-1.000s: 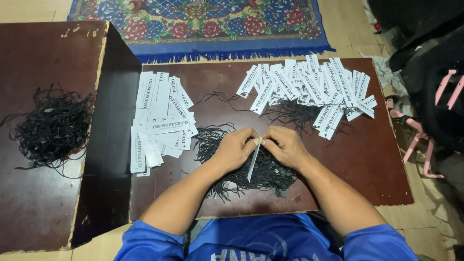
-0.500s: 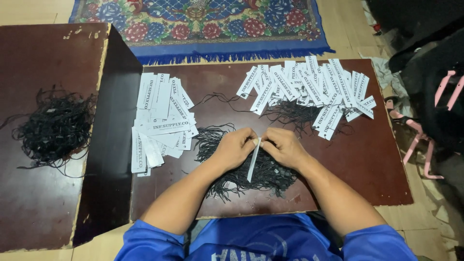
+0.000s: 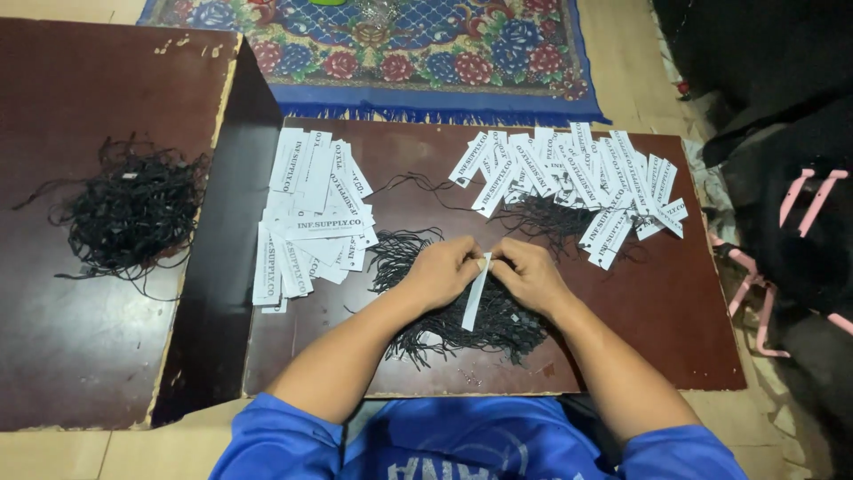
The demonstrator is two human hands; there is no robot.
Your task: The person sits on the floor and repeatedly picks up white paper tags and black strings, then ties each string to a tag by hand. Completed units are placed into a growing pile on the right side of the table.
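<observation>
Pinching one white paper tag [image 3: 474, 293] at its top end between both hands, over the middle of the low dark desk [image 3: 675, 347]. Left hand [image 3: 442, 269] clenched on the tag's upper edge from the 9 o'clock side, right hand [image 3: 526, 274] closed on the same end from 3 o'clock, fingertips of the two meeting right at the tag's top; whether a cord already sits between the fingers cannot be told. Tag hanging down from that shared grip toward 6 o'clock, slightly tilted, its lower end lying over the loose pile of black cords [image 3: 462, 311] directly beneath the hands. Best done, by the look of it, with the tag held steady near its end by one hand while the other works with fingertips only, kept close above the cord pile so a single strand can be picked out without dragging the tangle along. Stack of white tags [image 3: 306, 218] at 10 o'clock from the hands, near the desk's left edge, well apart from the grip. Fanned spread of more tags [image 3: 577, 178] at 1 o'clock, lying over further dark cords. Second heap of black cords [image 3: 124, 209] far out at 9 o'clock on the neighbouring brown board [image 3: 71, 356]. Patterned rug [image 3: 400, 53] on the floor at 12 o'clock beyond the desk. Dark bag with pink straps [image 3: 800, 222] at 3 o'clock, off the desk.
</observation>
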